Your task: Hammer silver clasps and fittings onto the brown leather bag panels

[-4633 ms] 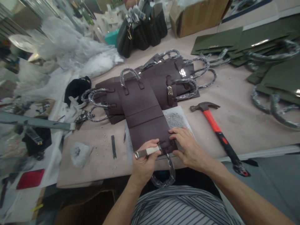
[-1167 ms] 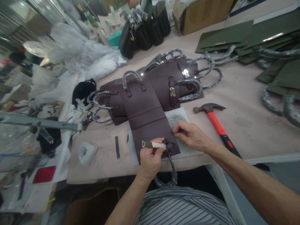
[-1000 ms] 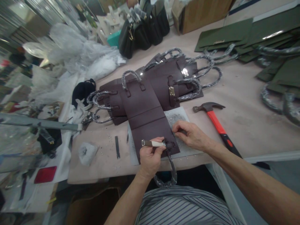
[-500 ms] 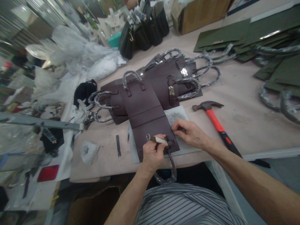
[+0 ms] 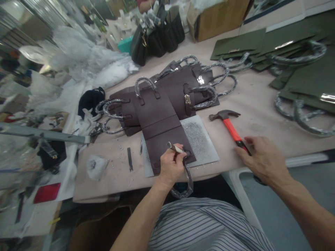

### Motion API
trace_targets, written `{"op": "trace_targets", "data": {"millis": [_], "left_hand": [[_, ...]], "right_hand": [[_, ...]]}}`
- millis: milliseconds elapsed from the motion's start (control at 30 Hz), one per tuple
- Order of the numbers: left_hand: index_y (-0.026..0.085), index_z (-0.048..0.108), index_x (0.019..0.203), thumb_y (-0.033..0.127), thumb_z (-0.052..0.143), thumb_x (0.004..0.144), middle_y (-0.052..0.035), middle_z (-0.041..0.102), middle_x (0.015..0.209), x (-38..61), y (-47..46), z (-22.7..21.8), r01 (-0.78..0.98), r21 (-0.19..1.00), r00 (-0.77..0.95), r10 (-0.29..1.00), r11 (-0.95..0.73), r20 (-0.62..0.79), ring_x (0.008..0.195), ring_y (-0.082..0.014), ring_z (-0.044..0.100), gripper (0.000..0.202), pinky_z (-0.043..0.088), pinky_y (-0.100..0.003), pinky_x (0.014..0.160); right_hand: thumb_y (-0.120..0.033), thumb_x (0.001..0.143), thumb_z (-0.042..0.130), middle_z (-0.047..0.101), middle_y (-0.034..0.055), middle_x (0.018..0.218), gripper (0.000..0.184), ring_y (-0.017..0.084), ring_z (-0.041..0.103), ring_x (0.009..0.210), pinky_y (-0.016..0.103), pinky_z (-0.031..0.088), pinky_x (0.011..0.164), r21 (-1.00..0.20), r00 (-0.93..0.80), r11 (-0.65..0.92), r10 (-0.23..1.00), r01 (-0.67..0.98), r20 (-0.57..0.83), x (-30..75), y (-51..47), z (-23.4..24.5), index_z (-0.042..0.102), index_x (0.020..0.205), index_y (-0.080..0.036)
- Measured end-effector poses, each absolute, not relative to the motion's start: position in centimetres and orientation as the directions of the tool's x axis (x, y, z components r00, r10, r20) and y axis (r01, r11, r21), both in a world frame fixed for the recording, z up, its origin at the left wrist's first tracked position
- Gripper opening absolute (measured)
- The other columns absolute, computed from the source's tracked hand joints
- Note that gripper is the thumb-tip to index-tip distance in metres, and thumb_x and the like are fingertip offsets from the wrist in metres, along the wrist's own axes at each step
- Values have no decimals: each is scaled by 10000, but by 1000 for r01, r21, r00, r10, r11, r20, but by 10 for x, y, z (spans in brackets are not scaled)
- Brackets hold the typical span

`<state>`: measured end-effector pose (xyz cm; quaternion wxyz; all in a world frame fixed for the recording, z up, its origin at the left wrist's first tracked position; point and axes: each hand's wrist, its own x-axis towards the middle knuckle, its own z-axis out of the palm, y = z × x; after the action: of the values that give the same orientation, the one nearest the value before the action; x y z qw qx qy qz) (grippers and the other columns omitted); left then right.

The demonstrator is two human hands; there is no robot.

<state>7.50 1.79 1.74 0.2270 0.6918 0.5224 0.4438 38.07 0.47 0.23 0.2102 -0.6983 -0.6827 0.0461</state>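
Atop the bench (image 5: pixel 104 184), left hand (image 5: pixel 171 165) clenching 1 white-handled tool (image 5: pixel 175 148) on 1 leather bag (image 5: pixel 159 139), right hand (image 5: pixel 263 157) open above 1 hammer (image 5: pixel 231 129)

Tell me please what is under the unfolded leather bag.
The unfolded bag lies on a grey board, and its far end overlaps other bags. The board shows beside it; what is directly beneath the bag is covered.

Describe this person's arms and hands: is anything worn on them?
Both are bare: the left hand and right hand wear no gloves, and no watch or bracelet shows. Only a shirt with dark and pale stripes is in view.
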Motion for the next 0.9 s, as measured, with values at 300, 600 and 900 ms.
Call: {"op": "trace_targets", "data": {"millis": [300,600,900], "left_hand": [[186,659,929,166,608,871,-76,751,981,76,16,14,519,746,97,896,-417,434,951,-212,734,79,594,-337,887],[194,648,972,152,601,874,-66,732,973,79,15,10,513,724,130,875,-461,465,943,-206,723,117,588,-326,878],[210,652,971,98,616,858,-55,731,971,84,13,14,521,728,170,890,-445,423,935,-217,717,163,596,-333,862]], "right_hand": [[-331,831,595,540,46,686,128,227,504,610,328,327,568,-424,201,-241,970,873,-139,369,14,8,566,878,-215],[-367,773,594,452,-38,611,185,108,394,463,235,364,431,-787,-20,-612,790,-81,-612,345,18,34,498,817,-216],[-603,959,462,467,-21,558,379,153,437,440,278,312,408,-874,128,-19,990,486,50,338,-24,124,509,792,-266]]}}
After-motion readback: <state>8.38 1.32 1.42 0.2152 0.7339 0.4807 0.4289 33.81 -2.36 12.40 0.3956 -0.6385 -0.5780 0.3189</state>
